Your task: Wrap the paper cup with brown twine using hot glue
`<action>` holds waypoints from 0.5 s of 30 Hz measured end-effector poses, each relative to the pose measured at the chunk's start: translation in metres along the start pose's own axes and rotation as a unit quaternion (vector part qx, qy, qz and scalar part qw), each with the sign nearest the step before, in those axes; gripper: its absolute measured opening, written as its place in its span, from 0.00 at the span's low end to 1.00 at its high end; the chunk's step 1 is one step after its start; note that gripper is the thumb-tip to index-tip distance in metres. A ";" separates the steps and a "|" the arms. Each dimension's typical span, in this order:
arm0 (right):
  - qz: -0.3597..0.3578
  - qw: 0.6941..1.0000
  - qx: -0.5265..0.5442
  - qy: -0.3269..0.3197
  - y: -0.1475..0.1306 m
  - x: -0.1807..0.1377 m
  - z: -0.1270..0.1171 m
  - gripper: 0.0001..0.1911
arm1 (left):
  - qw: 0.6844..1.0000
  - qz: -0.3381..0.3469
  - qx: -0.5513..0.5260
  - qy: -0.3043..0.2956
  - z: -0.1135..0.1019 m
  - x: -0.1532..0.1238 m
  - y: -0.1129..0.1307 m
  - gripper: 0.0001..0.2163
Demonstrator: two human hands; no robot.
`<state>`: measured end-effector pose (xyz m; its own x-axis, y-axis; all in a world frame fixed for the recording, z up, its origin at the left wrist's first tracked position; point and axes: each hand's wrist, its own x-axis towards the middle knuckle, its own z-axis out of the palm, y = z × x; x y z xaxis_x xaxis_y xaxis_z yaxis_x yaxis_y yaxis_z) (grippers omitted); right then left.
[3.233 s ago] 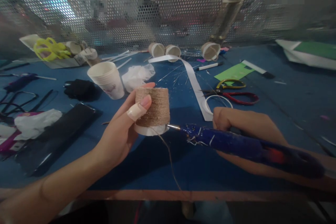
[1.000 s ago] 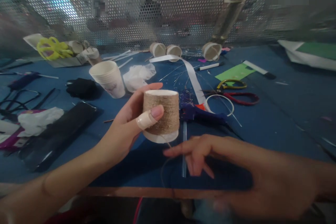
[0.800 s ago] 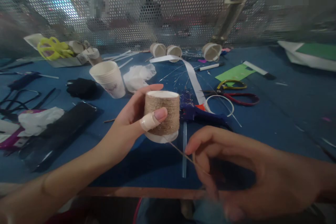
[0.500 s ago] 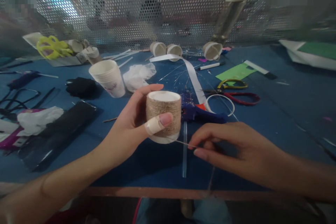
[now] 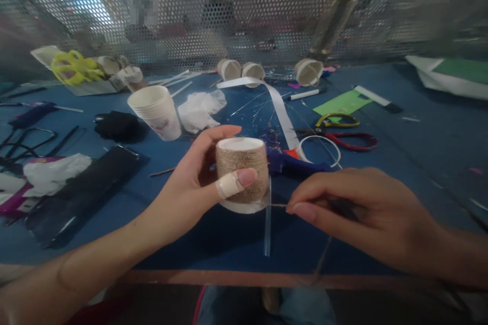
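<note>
- My left grip (image 5: 192, 177) wraps the cup (image 5: 240, 160), holding it above the table (image 5: 419, 177) near the glue gun (image 5: 293, 163)
- My right grip (image 5: 377, 213) pinches the twine (image 5: 278, 205), taut beside the cup's white lower band (image 5: 244, 208)
- I judge even tension best, each turn snug against its neighbour

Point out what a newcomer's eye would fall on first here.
Probably the twine-wrapped paper cup at the middle, held in the left hand with its taped thumb, while the right hand pinches the twine beside it. Next might come the bright yellow loops, apparently scissor handles, at far left, and the red-and-yellow-handled cutters beyond the right hand.
</note>
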<state>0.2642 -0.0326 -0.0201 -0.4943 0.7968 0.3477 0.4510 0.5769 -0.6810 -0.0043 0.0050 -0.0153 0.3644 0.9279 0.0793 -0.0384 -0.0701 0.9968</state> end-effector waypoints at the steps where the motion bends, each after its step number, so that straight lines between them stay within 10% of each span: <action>1: 0.000 1.000 -0.001 -0.002 0.001 0.000 0.000 0.09 | 1.000 -0.001 0.001 -0.001 0.000 0.000 0.000 0.24; 15: -0.017 1.000 -0.020 0.006 -0.001 0.004 -0.001 0.09 | 0.996 -0.063 -0.045 -0.030 0.001 0.001 0.000 0.20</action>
<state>0.2627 -0.0298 -0.0172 -0.5009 0.7785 0.3783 0.4639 0.6105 -0.6420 -0.0033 0.0060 -0.0151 0.4270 0.9032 -0.0439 -0.0717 0.0822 0.9940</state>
